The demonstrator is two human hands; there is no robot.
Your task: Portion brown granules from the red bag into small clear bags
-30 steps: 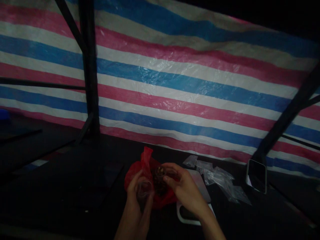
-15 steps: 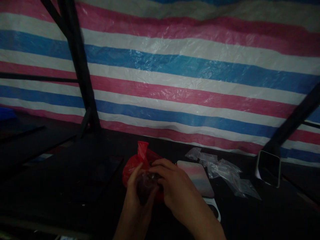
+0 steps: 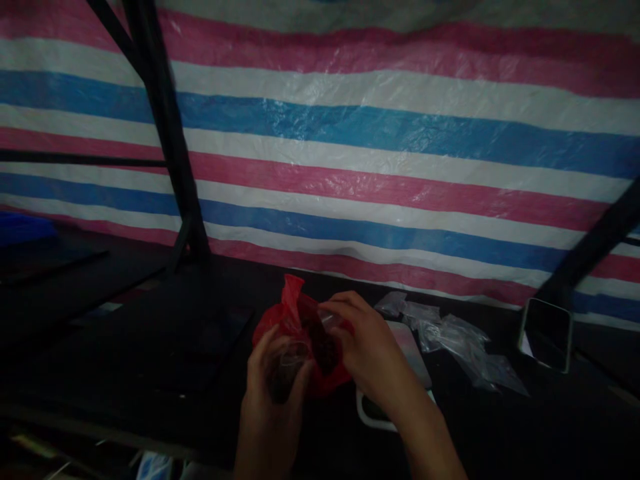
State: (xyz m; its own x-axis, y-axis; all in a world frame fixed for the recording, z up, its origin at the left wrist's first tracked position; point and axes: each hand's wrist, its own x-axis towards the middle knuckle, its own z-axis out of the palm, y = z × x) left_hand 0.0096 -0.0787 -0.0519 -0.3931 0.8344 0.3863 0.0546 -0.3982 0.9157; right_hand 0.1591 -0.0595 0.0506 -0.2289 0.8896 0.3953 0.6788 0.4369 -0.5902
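My left hand (image 3: 270, 393) is wrapped round a small clear plastic bag (image 3: 290, 367) with something dark inside. Just behind it on the black table lies a red plastic bag (image 3: 293, 300), its top gathered and standing up. The red bag gapes on its right side, and dark, lumpy contents (image 3: 325, 350) show in the opening; the dim light hides their kind. My right hand (image 3: 370, 347) has its fingers curled at that opening, closed on the bag's edge. A white, flat-topped scale (image 3: 413, 347) sits partly hidden behind my right forearm.
Several clear plastic bags (image 3: 450, 333) lie in a loose row right of the scale. A phone (image 3: 545, 337) leans against a dark post at the right. Another dark post (image 3: 175, 133) rises at the left, before a striped plastic sheet (image 3: 375, 160).
My right hand has moved away from the small bag to the red bag's edge, spreading it so its dark contents show. The small bag stays in my left hand. The view has shifted slightly.
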